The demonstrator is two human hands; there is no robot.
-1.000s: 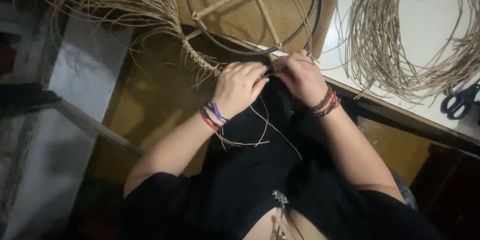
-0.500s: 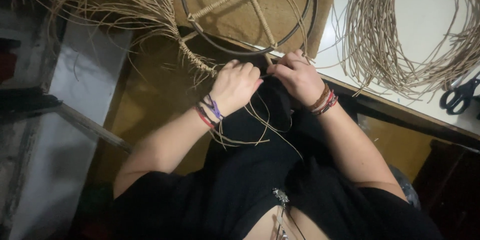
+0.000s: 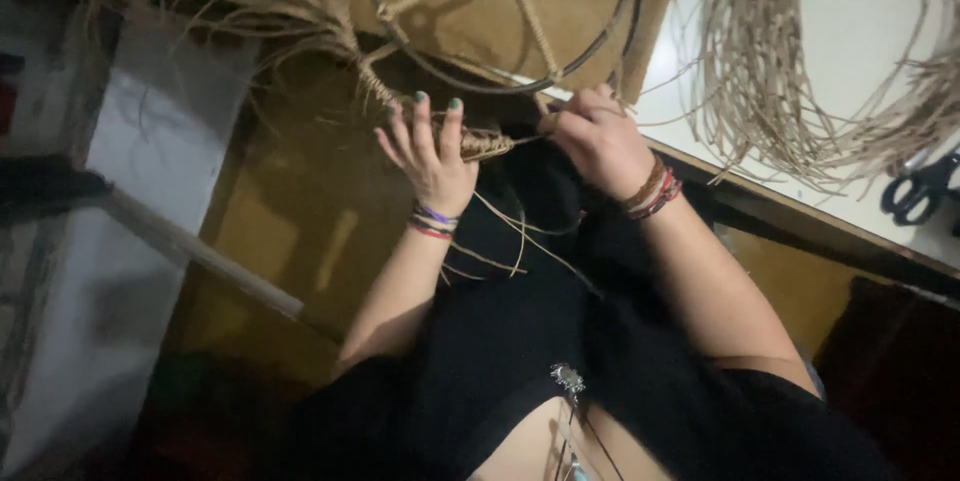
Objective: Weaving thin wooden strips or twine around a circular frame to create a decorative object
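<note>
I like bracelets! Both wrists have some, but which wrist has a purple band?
The left hand's wrist: its stack of thin bracelets includes a purple band above a red one. The right hand's bracelets look red and brown, with no purple showing.

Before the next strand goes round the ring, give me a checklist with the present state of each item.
1. Left hand at the woven section: ok, fingers spread, fingertips at the weave by the ring's lower edge.
2. Right hand on the work: ok, fingers curled at the rim; what they pinch, cannot tell.
3. Metal ring frame supported: ok, it lies over the brown board.
4. Loose strands clear: not ok, several trail across the black clothing below the hands.
5. Spare fibre within reach: ok, the coil lies on the white table.
6. Scissors handy: ok, at the table's right edge.
</note>
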